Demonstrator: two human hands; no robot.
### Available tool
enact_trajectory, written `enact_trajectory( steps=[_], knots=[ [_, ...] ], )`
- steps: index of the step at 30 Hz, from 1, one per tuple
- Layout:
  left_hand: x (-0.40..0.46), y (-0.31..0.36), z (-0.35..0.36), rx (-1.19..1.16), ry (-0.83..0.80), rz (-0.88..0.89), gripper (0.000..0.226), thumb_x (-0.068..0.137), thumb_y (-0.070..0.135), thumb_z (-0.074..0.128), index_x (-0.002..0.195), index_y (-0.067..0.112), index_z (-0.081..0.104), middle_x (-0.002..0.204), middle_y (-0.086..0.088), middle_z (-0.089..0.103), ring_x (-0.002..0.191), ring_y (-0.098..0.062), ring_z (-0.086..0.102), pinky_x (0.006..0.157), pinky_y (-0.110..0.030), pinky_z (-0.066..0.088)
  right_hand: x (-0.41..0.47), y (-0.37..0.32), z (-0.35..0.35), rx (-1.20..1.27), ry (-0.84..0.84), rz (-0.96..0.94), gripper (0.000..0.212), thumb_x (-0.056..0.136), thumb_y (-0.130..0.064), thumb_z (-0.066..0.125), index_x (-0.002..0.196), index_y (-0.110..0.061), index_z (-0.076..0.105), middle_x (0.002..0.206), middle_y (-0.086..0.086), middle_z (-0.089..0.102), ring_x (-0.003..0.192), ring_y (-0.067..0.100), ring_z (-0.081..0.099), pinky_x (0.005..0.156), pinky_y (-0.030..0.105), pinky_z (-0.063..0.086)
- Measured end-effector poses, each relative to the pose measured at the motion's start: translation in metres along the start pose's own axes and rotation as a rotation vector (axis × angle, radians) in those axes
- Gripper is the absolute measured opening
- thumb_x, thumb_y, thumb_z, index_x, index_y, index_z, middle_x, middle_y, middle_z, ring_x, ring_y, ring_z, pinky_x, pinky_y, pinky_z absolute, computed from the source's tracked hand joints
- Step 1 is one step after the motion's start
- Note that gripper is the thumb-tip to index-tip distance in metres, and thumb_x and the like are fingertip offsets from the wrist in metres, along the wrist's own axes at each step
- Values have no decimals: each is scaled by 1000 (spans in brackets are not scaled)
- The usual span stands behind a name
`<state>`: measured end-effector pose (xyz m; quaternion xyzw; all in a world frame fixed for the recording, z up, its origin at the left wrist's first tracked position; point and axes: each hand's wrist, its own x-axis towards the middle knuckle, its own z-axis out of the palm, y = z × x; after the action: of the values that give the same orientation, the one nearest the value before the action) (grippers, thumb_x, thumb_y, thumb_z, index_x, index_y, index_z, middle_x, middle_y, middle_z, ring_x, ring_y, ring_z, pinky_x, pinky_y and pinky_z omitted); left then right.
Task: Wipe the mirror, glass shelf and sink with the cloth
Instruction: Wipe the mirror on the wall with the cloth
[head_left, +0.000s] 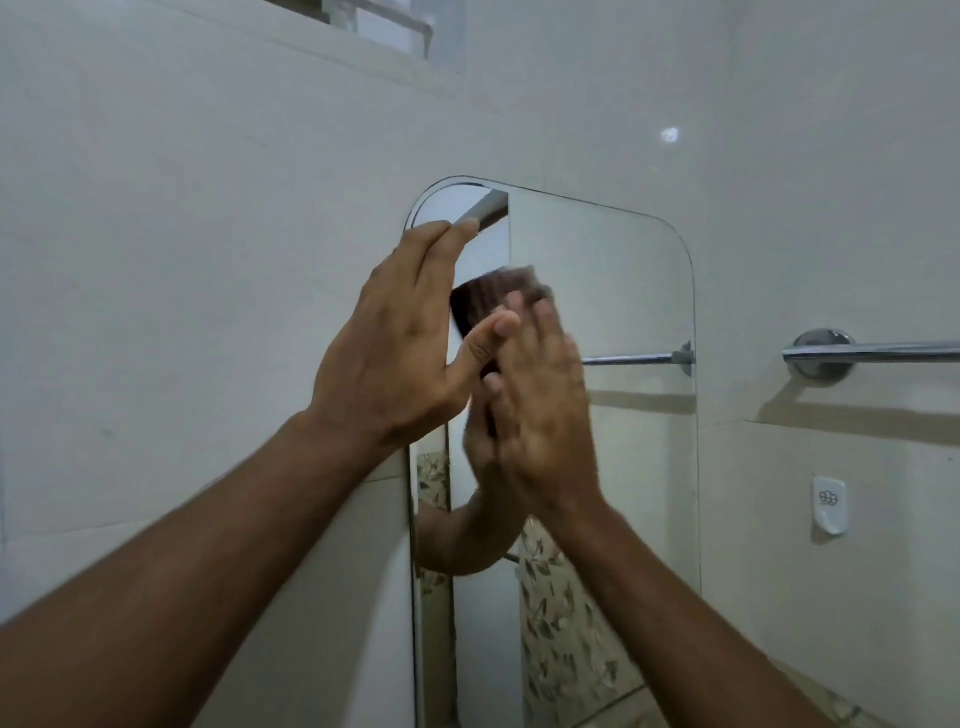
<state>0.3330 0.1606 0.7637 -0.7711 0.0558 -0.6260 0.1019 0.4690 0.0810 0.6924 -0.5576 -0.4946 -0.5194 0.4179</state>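
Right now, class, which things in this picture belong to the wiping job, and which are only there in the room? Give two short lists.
Belong to the job:
mirror
left hand, at the mirror's left edge
right hand, blurred, flat against the glass; no cloth can be made out

Only there:
towel rail
white wall hook
window

Dim, flat light — right hand (540, 410) motion-blurred, wide-angle bend at edges.

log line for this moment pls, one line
stage: mirror wipe | left hand: open, at mirror left edge | right hand: flat against glass, blurred | cloth: not discernible | shelf, sink: out of view
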Motion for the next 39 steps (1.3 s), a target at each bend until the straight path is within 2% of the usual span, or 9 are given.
enact_trajectory(
  steps=[6, 11, 14, 18, 23, 28, 30, 35, 39],
  knots=[
    [1, 1, 7, 10, 43, 30, 69, 100, 61, 31, 152, 15, 30, 144, -2, 40, 131, -9, 43, 108, -18, 32, 23, 16, 0, -44, 128, 369, 58, 107, -37, 20, 161, -16, 12, 170, -1, 8, 158, 16, -2, 127, 50, 8],
    [-4, 0, 8, 6, -23, 104, 80, 97, 70, 25, 153, 14, 30, 146, -4, 40, 132, -13, 39, 110, -19, 23, -35, -48, 23, 211, 63, 73, 57, 101, -18, 41, 157, -14, 29, 167, 8, 24, 158, 24, 8, 125, 56, 15],
    [-9, -1, 10, 54, -148, 220, 84, 94, 75, 22, 150, 13, 33, 141, -6, 40, 127, -21, 39, 105, -26, 24, -59, -48, 28, 113, -33, -10, 54, 98, -21, 45, 151, -13, 42, 163, 8, 32, 157, 26, 12, 127, 50, 9],
    [-11, -4, 13, 192, -213, 310, 82, 93, 77, 20, 136, 10, 43, 134, -10, 41, 114, -26, 41, 99, -37, 33, -41, -8, 15, 60, -11, 31, 60, 103, -27, 41, 159, -14, 25, 169, 2, 16, 158, 24, 9, 125, 55, 16],
    [-11, -4, 15, 255, -214, 329, 82, 91, 80, 20, 123, 8, 46, 124, -10, 42, 103, -22, 39, 89, -37, 34, -18, 77, -11, -31, 116, 434, 59, 107, -37, 20, 161, -17, 12, 170, -2, 7, 158, 15, -1, 127, 50, 8],
    [-11, 0, 16, 297, -217, 335, 80, 91, 80, 21, 116, 8, 47, 118, -10, 44, 98, -23, 40, 86, -40, 39, -13, 106, -26, -22, 167, 676, 54, 111, -32, 24, 161, -20, 8, 170, -4, 3, 157, 12, -3, 127, 46, 7],
    [-10, 1, 16, 322, -230, 335, 82, 91, 80, 20, 115, 8, 48, 117, -11, 44, 96, -25, 41, 85, -42, 41, -21, 85, -17, -28, 162, 621, 54, 110, -36, 21, 161, -22, 6, 169, -6, 1, 157, 12, -5, 128, 48, 6],
    [-12, 0, 18, 376, -213, 353, 79, 95, 75, 20, 114, 5, 50, 115, -14, 46, 95, -29, 42, 83, -44, 38, -61, 15, 9, 62, -8, 108, 56, 109, -43, 18, 161, -25, 9, 170, -6, 5, 158, 19, 1, 127, 50, 7],
    [-11, -6, 24, 376, -180, 373, 78, 94, 75, 25, 114, 4, 50, 111, -15, 46, 93, -31, 44, 80, -45, 37, -52, 35, 1, -22, -13, 54, 55, 108, -37, 24, 160, -19, 18, 170, -3, 11, 158, 19, 5, 126, 53, 14]
  ],
)
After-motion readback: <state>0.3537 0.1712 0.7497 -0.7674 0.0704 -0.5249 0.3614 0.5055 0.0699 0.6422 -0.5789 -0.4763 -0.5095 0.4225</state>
